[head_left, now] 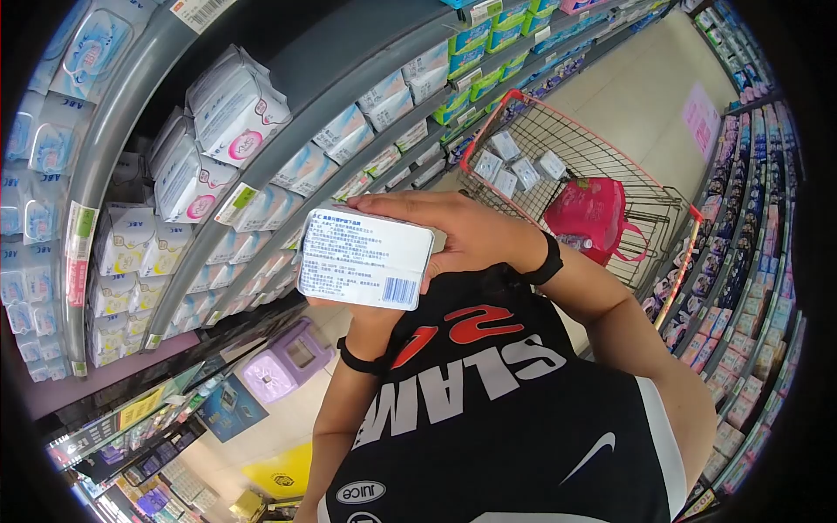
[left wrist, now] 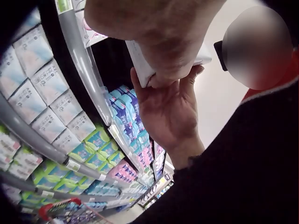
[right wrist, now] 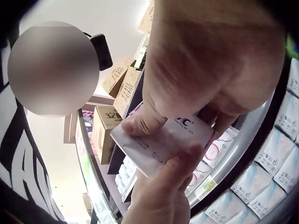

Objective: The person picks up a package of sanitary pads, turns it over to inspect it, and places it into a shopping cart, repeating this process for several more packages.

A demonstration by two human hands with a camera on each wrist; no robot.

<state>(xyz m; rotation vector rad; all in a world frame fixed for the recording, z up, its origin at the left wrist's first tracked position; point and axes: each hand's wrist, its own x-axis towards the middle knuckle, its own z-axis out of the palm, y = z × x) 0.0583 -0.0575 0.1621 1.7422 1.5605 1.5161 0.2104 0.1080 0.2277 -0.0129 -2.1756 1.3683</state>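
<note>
In the head view, a white pack of sanitary pads (head_left: 366, 259) is held up before my chest, its side with small blue print and a barcode facing the camera. My right hand (head_left: 462, 228) grips it from the right, with fingers lying along the top edge. Underneath, my left hand (head_left: 359, 315) is mostly hidden behind the pack. The right wrist view has the left hand (right wrist: 163, 193) with its thumb pressed on the pack (right wrist: 161, 140), while the right hand (right wrist: 205, 70) pinches the other end. Both hands surround the pack (left wrist: 140, 65) in the left wrist view.
Shelves of similar white packs (head_left: 235, 113) curve along the left, with green packs (head_left: 471, 48) farther on. A red-rimmed shopping cart (head_left: 593, 131) stands ahead, holding several white packs (head_left: 525, 173) and a pink bag (head_left: 588, 218). A purple stool (head_left: 288, 356) is at lower left; shelves (head_left: 750, 288) line the right.
</note>
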